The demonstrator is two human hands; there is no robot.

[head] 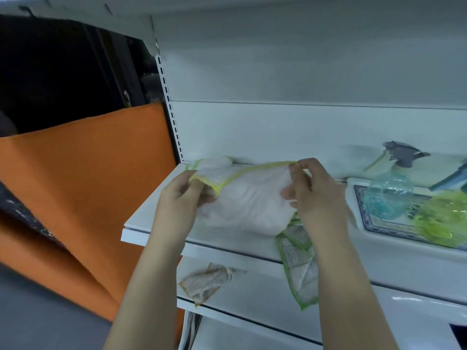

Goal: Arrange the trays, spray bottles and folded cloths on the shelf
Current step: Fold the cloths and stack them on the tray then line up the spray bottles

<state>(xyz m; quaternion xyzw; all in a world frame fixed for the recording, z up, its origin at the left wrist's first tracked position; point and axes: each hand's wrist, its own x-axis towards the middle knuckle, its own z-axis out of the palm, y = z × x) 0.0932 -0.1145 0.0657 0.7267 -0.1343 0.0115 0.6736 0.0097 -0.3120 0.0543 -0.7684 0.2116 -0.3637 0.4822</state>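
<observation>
A white cloth with a yellow hem (249,198) is stretched between my hands above the white shelf (156,210). My left hand (180,198) pinches its left corner, and my right hand (316,195) pinches its upper right edge. A green-hemmed cloth (300,263) hangs over the shelf's front edge below my right hand. To the right, a white tray with a blue patterned border (358,198) holds a blue spray bottle (390,195) and a green spray bottle (442,218).
An orange-hemmed cloth (209,281) lies crumpled on the lower shelf (252,294). Another white tray (417,309) shows at the lower right. An orange panel (83,178) stands left of the shelf unit. The slotted upright (171,112) marks the shelf's left end.
</observation>
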